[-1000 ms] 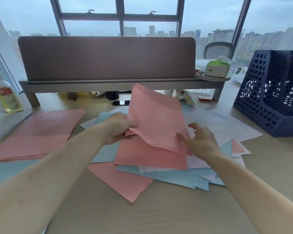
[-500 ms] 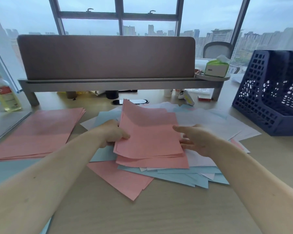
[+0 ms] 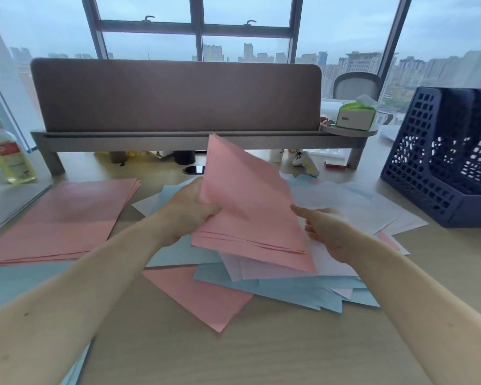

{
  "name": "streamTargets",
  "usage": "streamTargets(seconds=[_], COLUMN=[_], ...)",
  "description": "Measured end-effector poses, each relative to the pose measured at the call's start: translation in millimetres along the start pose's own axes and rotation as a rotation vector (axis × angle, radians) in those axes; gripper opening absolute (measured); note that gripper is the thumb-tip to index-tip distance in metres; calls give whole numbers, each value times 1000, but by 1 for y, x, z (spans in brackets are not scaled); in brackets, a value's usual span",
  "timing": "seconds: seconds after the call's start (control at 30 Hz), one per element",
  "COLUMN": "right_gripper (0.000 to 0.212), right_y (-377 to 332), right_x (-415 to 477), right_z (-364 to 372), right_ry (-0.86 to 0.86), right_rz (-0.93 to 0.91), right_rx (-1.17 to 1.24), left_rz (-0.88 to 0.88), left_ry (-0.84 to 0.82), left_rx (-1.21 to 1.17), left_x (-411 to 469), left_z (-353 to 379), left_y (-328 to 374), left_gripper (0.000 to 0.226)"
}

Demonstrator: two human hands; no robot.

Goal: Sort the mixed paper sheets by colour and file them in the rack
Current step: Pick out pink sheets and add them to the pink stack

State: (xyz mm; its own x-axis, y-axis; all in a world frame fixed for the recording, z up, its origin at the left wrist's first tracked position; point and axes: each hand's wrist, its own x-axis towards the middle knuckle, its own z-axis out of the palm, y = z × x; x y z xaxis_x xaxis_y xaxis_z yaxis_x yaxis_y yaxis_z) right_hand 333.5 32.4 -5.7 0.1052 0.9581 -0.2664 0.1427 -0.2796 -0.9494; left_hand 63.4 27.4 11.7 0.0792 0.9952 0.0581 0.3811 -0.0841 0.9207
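Left hand (image 3: pixel 188 215) half behind pink sheets (image 3: pixel 252 218)

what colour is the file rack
Dark blue; the rack shows best in the head view.

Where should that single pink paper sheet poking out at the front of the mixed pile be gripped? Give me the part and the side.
Pinch the single pink paper sheet at its near corner, which points toward you and lies bare on the wooden desk. Come from the front: its far edge is tucked under pale blue sheets, so probably slide it toward you.
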Motion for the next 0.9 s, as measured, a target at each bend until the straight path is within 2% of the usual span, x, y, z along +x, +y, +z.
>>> streamTargets(seconds=[0.03, 0.07, 0.13, 0.17, 0.3, 0.47, 0.6, 0.7, 0.8, 0.9], right_gripper=[84, 78, 41, 30, 39, 44, 31, 22, 21, 15], right_y=[-1, -5, -12, -14, -22, -21, -17, -24, -43, -59], right_x=[1, -3, -7, -6, -7, -13, -16, -12, -8, -2], right_z=[0, 3, 11, 14, 33, 44, 54, 72, 108, 167], right_ry=[-28, -61, -113, -93, 11, -17, 10, 106, 94, -17], right_rz=[-11, -27, -134, -207, -430, -496, -502, -526, -545, -471], right_rx=[24, 72, 113, 111, 169, 212, 196, 115, 38, -2], left_rz=[64, 119, 179, 194, 217, 194, 156, 101, 107, -8], left_ry=[24, 36, 82, 124, 260, 336, 287, 197, 305, 502], left_rx=[-52, -89, -109, -107, -118, -179, -329, -231, -108, -44], left_x=[-4, -8, -15, -17, -18, -18, -20, -23, -27, -33], left_z=[-3, -5, -4, -3, -6, -13, -6, -11, -50, -123], left_y=[2, 2, -1, -2, -3, -8, -11, -17, -23, -39], left_gripper=[35, 35, 34, 34, 42, 57, 43, 31, 24, 14])
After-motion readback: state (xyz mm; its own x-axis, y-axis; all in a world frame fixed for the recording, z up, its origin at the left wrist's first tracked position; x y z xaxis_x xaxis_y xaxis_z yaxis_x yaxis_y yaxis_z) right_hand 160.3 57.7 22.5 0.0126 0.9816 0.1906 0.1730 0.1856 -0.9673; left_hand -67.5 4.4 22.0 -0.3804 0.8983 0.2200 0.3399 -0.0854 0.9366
